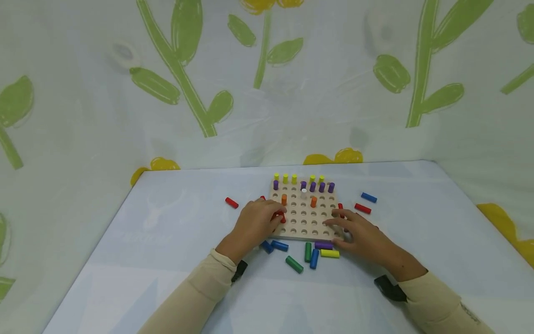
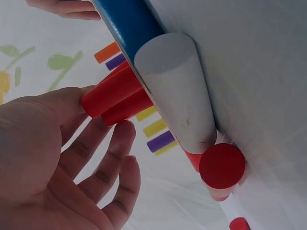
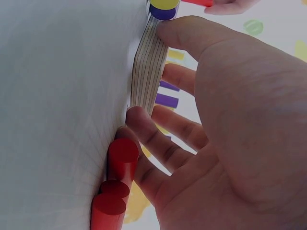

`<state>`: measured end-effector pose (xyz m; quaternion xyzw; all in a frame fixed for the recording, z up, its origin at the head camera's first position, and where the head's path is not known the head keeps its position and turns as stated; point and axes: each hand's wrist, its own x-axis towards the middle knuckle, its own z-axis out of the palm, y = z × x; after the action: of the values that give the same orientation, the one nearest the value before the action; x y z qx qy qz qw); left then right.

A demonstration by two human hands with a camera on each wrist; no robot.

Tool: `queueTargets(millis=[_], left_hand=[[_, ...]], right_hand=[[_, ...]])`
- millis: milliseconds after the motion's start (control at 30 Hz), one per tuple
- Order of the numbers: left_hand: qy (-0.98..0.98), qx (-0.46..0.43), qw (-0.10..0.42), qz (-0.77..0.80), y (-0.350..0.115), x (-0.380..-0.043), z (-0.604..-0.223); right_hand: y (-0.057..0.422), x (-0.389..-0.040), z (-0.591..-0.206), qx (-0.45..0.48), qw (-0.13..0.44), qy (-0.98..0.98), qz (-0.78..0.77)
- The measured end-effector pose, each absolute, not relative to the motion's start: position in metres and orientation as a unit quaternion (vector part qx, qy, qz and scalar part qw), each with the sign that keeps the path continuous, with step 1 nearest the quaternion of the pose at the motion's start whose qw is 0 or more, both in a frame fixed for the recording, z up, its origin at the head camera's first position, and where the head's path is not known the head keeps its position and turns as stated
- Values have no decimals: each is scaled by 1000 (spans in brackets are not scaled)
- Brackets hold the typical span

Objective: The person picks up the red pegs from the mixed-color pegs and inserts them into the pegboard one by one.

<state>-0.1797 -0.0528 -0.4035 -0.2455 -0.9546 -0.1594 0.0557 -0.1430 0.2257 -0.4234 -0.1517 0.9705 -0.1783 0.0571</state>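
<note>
A wooden pegboard (image 1: 298,227) with rows of round holes lies on the table. My left hand (image 1: 256,220) is over its left side, with thumb and finger at a red peg (image 2: 115,91). A second red peg (image 2: 129,108) stands close by it. My right hand (image 1: 363,234) is at the board's near right corner, fingers spread and gently bent, thumb and fingertips by the board's edge (image 3: 148,72). Yellow pegs (image 1: 294,178) and purple pegs (image 1: 313,187) stand in the far rows. Two orange pegs (image 1: 314,202) and a white peg (image 1: 303,192) stand nearer.
Loose blue (image 1: 314,259), green (image 1: 294,264), purple (image 1: 323,245) and yellow (image 1: 330,253) pegs lie before the board. A red peg (image 1: 232,202) lies left; another red peg (image 1: 362,208) and a blue peg (image 1: 369,197) lie right. A patterned cloth (image 1: 325,102) hangs behind the table.
</note>
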Motion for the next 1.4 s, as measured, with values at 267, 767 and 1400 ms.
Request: queueTargets(millis=[267, 767, 1400], left_hand=[[-953, -256, 52, -151, -55, -186, -400], [-963, -176, 85, -186, -97, -208, -389], [-983, -65, 14, -174, -139, -228, -407]], right_hand=[[226, -144, -421, -151, 49, 973, -170], [226, -148, -422, -157, 55, 970, -176], [225, -146, -426, -157, 57, 972, -167]])
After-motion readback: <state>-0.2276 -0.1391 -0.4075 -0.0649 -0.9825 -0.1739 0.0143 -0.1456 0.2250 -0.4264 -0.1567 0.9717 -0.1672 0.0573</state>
